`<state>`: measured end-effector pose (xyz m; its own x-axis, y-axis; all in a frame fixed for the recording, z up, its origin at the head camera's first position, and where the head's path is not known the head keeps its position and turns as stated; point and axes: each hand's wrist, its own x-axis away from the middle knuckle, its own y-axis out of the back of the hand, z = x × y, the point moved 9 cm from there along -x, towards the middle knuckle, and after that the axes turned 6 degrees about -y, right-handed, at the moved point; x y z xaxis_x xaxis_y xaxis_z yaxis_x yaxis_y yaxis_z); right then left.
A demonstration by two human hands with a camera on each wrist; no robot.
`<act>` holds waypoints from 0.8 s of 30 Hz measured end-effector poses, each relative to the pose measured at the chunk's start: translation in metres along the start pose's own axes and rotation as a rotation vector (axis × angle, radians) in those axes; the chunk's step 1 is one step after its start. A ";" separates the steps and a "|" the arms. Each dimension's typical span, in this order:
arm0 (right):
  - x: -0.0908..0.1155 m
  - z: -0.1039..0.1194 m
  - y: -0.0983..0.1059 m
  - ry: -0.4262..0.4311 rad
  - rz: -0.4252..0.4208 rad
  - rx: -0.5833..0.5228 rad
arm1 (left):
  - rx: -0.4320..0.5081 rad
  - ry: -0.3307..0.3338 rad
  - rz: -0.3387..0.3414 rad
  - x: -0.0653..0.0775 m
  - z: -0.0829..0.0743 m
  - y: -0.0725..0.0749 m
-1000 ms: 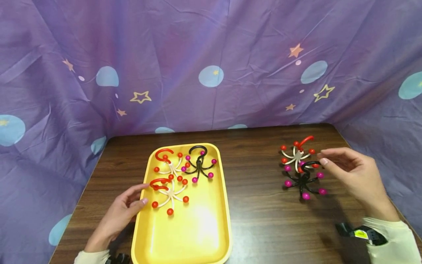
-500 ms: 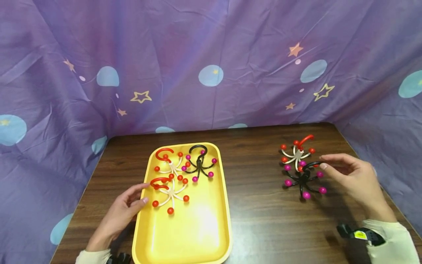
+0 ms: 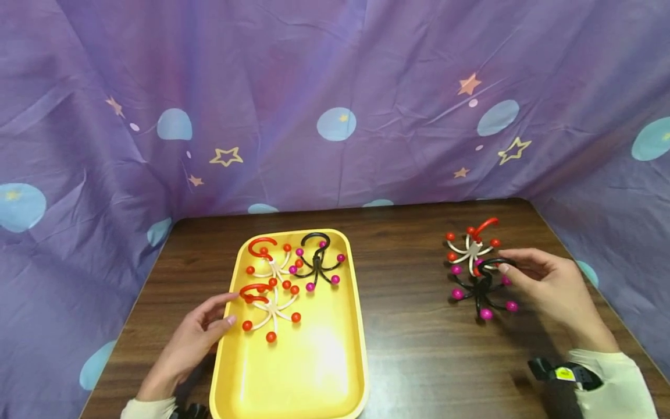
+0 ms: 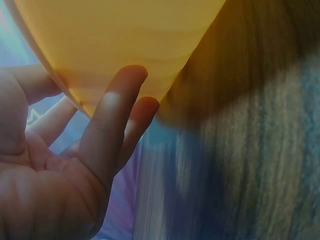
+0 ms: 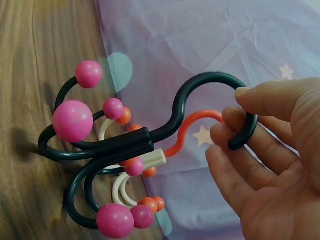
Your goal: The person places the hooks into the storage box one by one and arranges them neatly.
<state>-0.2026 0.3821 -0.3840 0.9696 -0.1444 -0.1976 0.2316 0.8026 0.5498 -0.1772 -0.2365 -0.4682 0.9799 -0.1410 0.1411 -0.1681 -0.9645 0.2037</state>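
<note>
At the right, my right hand point(image 3: 552, 285) pinches the hooked handle of a black claw-shaped massager with pink ball tips point(image 5: 122, 142). Its legs spread low over the table in the head view. Just behind it is a white massager with a red hook and red balls point(image 3: 473, 249), partly covered by the black one. My left hand point(image 3: 196, 334) rests against the left rim of a yellow tray point(image 3: 361, 349); in the left wrist view two extended fingers point(image 4: 102, 120) lie along its outer wall. In the tray lie two white massagers point(image 3: 271, 308) and a black one point(image 3: 316, 262).
The brown wooden table point(image 3: 413, 349) carries the tray left of centre. A purple curtain with stars and planets point(image 3: 335, 70) hangs behind and along both sides. Dark wrist straps point(image 3: 565, 373) sit by the pale sleeves.
My right hand has shifted slightly left, coming onto the black massager's hook and pinching it. The massager's legs have hardly moved. My left hand stays at the tray rim.
</note>
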 end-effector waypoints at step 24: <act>0.000 0.017 0.010 0.053 -0.053 -0.065 | 0.044 -0.027 0.025 0.001 0.000 -0.003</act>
<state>-0.1989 0.3804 -0.3648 0.9502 -0.1580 -0.2687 0.2751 0.8305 0.4843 -0.1754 -0.2342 -0.4688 0.9780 -0.1706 0.1197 -0.1884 -0.9693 0.1578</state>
